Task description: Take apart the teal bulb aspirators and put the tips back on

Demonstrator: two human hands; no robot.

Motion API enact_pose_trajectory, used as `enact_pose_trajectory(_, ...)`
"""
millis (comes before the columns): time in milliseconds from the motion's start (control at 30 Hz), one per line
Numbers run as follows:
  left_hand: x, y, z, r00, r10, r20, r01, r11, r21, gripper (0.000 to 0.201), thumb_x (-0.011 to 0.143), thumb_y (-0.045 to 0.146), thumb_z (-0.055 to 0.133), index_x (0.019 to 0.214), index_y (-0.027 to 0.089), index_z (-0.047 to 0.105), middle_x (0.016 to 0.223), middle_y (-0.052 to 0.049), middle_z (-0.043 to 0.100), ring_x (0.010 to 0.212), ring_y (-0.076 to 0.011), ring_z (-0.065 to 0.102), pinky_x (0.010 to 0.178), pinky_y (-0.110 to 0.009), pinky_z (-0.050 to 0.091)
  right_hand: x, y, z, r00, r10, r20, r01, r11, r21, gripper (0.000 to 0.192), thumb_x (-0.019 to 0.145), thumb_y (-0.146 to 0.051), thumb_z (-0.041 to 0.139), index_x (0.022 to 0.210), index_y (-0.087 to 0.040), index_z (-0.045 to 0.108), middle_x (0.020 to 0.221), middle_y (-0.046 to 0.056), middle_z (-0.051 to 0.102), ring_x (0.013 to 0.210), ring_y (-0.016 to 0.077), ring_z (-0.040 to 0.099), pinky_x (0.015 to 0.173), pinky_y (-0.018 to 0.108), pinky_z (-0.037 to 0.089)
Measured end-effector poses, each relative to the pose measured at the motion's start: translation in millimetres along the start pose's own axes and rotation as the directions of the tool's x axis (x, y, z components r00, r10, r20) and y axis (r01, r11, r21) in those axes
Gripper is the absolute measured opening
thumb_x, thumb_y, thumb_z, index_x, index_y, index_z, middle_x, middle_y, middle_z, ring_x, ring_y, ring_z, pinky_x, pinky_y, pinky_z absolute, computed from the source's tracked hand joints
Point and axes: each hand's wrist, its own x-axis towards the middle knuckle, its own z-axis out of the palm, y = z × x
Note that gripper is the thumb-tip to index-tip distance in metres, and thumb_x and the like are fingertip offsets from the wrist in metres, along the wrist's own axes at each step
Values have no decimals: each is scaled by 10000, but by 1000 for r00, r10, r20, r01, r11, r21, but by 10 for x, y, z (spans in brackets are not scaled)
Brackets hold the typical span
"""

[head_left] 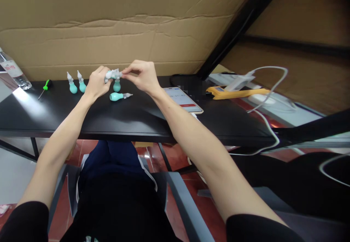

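Note:
My left hand (98,84) is closed around a nasal aspirator with a clear nozzle (112,74), held sideways above the black table. At its right end, the thumb and fingertips of my right hand (144,76) pinch the clear tip. Just below the held piece stands another teal bulb (117,85), its top partly hidden. In front of it an aspirator (117,96) lies on its side, nozzle to the right. Two more aspirators, one on the left (72,85) and one beside it (81,83), stand upright left of my left hand.
A green-handled screwdriver (46,85) and a water bottle (14,70) are at the table's left. To the right lie a phone (183,100), a yellow tool (232,93) and a white cable (269,125). A cardboard wall (115,41) rises behind the black table (123,120).

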Motion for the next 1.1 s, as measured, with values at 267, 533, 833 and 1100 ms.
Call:
enact_pose_trajectory(267,21,57,-72,1000,6,-14,-7,1000,-23,266,1138,515,782,1174,252,782,1226,-147,843,1300,-393,819,1232,-594,637,-13,-111,-37,1000,-24,-6,23,996,-81,92,1058,-405,882,1043,-324,923,1179,67,912,1221,381,846,1196,599,698)
enact_pose_trajectory(533,-12,251,-3,1000,11,14,-10,999,-41,305,1167,550,734,1165,248,778,1255,-155,845,1300,-396,826,1240,-571,633,62,-4,-18,993,67,-99,-53,988,143,306,1036,-541,962,1197,-285,913,1210,81,900,1236,356,866,1160,560,742)
enact_pose_trajectory(833,-6,254,-56,999,41,-27,-41,999,-17,345,1187,523,697,1312,232,833,1321,-160,848,1346,-380,817,1221,-529,646,79,1,-22,995,71,-67,-57,979,195,275,991,-464,989,1160,-256,923,1143,74,904,1213,348,888,1178,557,741)
enact_pose_trajectory(1100,-27,253,-94,989,139,-45,-133,985,108,298,1160,315,625,1342,227,844,1298,-151,824,1325,-394,786,1205,-613,628,74,-2,1,992,114,-49,-100,967,233,173,965,-368,955,1073,-239,917,978,66,900,1068,353,923,1102,582,781)
